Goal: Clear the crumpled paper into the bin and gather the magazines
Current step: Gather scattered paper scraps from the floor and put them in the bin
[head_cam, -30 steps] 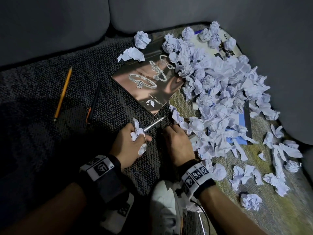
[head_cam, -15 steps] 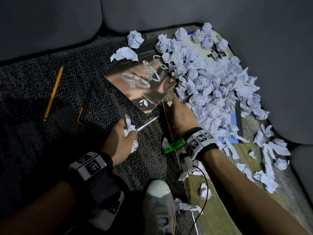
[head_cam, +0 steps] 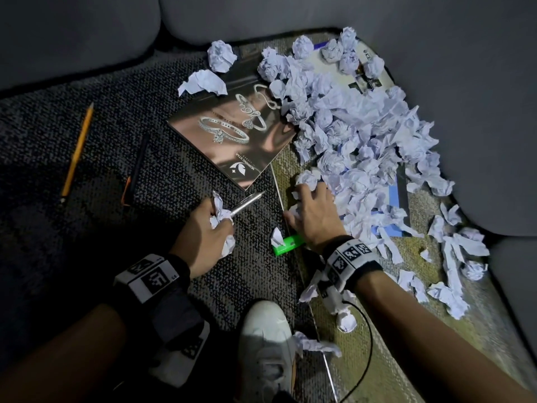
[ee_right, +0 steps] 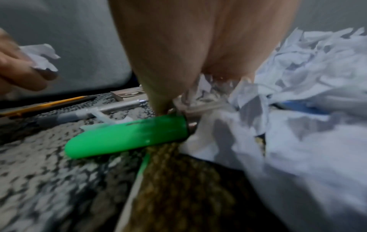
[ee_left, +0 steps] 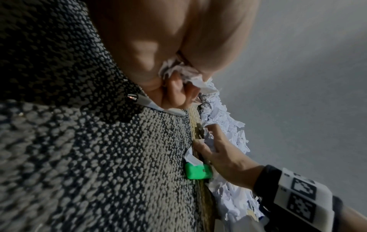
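**Both hands at the paper heap, floor by the sofa**

Left hand (head_cam: 209,237): fingers curled round a wad of crumpled paper (head_cam: 222,218), low over the dark speckled carpet (head_cam: 87,228). A silver pen (head_cam: 247,202) lies on the carpet just beyond the knuckles; whether the hand touches it, cannot tell.

Right hand (head_cam: 315,216): palm down at the near edge of the crumpled paper heap (head_cam: 363,135), fingers bent over a paper ball (head_cam: 308,178); the right wrist view shows paper bunched under the fingers. A green lighter (head_cam: 287,245) lies just beside the heel of this hand, across the seam between the dark carpet and the olive rug (head_cam: 392,359).

Jewellery magazine (head_cam: 232,135): flat on the dark carpet, its right edge under the heap. A blue-covered magazine (head_cam: 396,196) shows under the heap's right side; a third, pale cover (head_cam: 366,80) at the far corner, by the grey sofa (head_cam: 479,82).

Loose scraps (head_cam: 453,257) lie scattered on the olive rug to the right. A yellow pencil (head_cam: 77,151) and a dark pen (head_cam: 138,167) lie on the dark carpet, well apart from the heap. A white shoe (head_cam: 267,344) is at the near edge.
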A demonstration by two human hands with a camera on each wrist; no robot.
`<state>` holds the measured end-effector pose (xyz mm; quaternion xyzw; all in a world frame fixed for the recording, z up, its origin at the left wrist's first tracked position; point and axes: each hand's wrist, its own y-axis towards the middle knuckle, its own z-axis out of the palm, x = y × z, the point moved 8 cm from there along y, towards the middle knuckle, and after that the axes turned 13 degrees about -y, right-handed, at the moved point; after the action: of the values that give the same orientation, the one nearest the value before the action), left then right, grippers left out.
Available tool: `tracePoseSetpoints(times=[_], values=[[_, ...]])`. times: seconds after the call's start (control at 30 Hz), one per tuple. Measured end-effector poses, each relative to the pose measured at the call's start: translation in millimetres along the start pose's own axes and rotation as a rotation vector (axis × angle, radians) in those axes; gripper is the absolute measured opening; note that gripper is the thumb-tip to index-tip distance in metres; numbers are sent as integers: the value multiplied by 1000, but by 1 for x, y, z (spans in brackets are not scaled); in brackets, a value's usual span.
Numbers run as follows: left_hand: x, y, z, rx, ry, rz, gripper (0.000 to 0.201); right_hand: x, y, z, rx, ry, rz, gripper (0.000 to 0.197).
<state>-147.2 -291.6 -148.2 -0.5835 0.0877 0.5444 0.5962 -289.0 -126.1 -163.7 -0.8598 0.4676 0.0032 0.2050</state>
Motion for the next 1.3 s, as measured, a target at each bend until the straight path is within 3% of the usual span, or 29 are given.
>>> tracePoseSetpoints(times=[0.07, 0.13, 0.27, 0.33, 0.57, 0.77, 0.83, 0.93, 1.0, 1.07, 1.13, 1.2, 1.3], values=[[0, 0, -2, 0, 4, -3, 28, 4, 9, -9, -32, 139, -3, 37], [-1, 0, -6, -4, 47, 8, 29, 3, 13, -13, -78, 230, -10, 34], [-4, -1, -7, 12, 36, -1, 26, 4, 18, -16, -122, 294, -43, 74], [-4, -1, -6, 13, 28, -1, 26, 4, 21, -15, -128, 247, -40, 78], [-2, 0, -5, 25, 95, 9, 25, 3, 29, -17, -184, 222, -2, 35], [4, -1, -6, 43, 152, 24, 23, -16, 36, -29, -210, 337, 13, 22], [5, -1, -9, 34, 191, 30, 24, -26, 29, -39, -242, 540, 82, 20], [4, -1, -9, 32, 195, 33, 24, -41, 7, -47, -230, 926, 208, 32], [2, -2, -6, 41, 166, 32, 24, -52, -7, -40, -166, 1079, 278, 41], [2, -3, -5, 48, 158, 31, 24, -59, -26, -21, -70, 1242, 402, 34], [3, -3, -6, 45, 169, 36, 25, -55, -48, 6, 93, 1634, 554, 21], [4, -3, -5, 46, 178, 27, 25, -38, -63, 17, 202, 2201, 615, 33], [8, -1, 2, 65, 125, 3, 25, -39, -71, 25, 25, 2575, 835, 25]])
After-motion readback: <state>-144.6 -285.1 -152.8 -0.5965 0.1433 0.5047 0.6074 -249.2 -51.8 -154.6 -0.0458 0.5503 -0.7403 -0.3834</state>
